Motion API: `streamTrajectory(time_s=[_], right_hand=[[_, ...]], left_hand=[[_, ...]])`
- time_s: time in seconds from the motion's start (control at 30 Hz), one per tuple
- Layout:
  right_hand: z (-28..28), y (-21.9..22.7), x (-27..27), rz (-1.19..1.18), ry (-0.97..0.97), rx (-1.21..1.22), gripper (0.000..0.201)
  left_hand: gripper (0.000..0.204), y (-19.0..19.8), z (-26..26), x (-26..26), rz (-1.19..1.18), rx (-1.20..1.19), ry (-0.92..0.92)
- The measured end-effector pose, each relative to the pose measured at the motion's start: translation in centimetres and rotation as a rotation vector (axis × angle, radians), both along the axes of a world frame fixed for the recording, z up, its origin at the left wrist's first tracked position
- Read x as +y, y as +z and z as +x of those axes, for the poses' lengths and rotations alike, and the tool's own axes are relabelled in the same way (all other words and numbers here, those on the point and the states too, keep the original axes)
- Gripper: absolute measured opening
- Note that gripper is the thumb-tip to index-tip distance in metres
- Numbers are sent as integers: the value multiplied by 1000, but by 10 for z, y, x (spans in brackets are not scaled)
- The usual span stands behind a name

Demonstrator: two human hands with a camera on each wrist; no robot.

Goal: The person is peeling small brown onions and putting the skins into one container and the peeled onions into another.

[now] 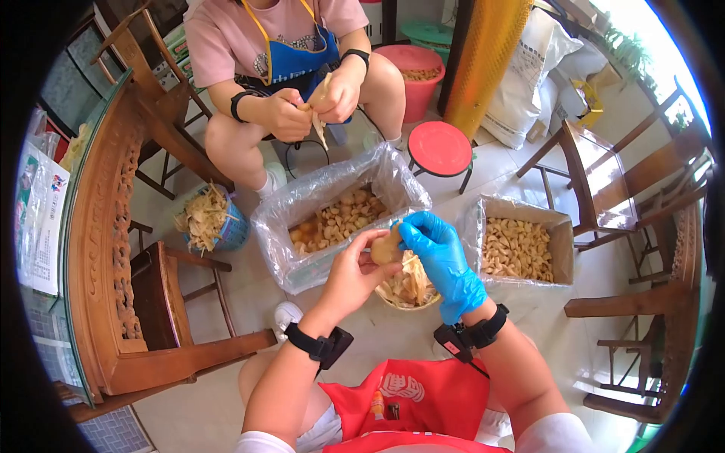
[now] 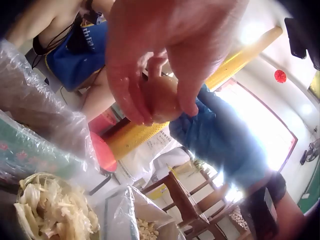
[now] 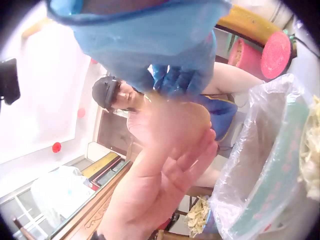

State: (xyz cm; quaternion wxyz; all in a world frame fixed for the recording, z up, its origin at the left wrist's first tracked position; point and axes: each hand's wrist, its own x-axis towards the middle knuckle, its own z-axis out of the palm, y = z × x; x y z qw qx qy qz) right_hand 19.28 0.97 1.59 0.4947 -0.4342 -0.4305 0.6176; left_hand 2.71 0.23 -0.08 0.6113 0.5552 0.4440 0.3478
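A pale, rounded vegetable piece [image 1: 387,247] is between both hands, above a small basket [image 1: 411,307] of pale peelings. My bare left hand [image 1: 353,269] grips it from the left, thumb on its near side. In the left wrist view those curled fingers wrap the smooth piece [image 2: 165,99]. From the right, my right hand [image 1: 445,253], in a blue glove, pinches its upper end with bent fingers. The right wrist view shows the gloved fingertips [image 3: 182,82] at the piece, partly blurred and covered by the left hand.
Behind the hands stands a plastic-lined bin [image 1: 276,253] of pale chunks, with another lined box [image 1: 566,249] to the right. A person [image 1: 279,75] opposite holds a similar piece. Around are a red stool [image 1: 439,147], a blue basket [image 1: 236,226] of peelings and wooden chairs [image 1: 600,170].
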Motion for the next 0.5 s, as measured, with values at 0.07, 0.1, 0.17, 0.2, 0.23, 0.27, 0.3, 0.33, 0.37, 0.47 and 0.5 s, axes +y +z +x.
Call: streamTrajectory(time_s=[0.07,0.1,0.17,0.2,0.23,0.27,0.3,0.33,0.37,0.47,0.5], right_hand=[[-5,-3,-2,64,-158,-205,22],[-6,3,-6,79,-200,-327,24],[-7,9,-8,39,-119,-390,25],[-7,9,-10,-6,-39,-455,27],[-10,5,-11,46,-72,-520,31],[-12,5,-11,46,-74,-521,31],[-13,7,-12,70,-108,-546,30],[-14,8,-13,92,-144,-571,28],[-14,4,-13,90,-144,-572,28],[-14,-3,-9,245,-157,-643,23],[-13,0,-8,344,-139,-681,21]], left_hand=[[56,1,2,-2,13,15,59],[54,2,3,-3,151,141,144],[52,4,3,-5,290,266,231],[52,5,4,-6,361,358,277],[53,6,4,-6,431,449,323],[53,6,5,-6,432,448,322],[54,6,6,-7,477,470,333],[55,5,7,-8,521,491,343],[55,5,8,-8,520,491,341],[56,4,9,-8,574,522,393],[57,1,6,-6,636,510,344]])
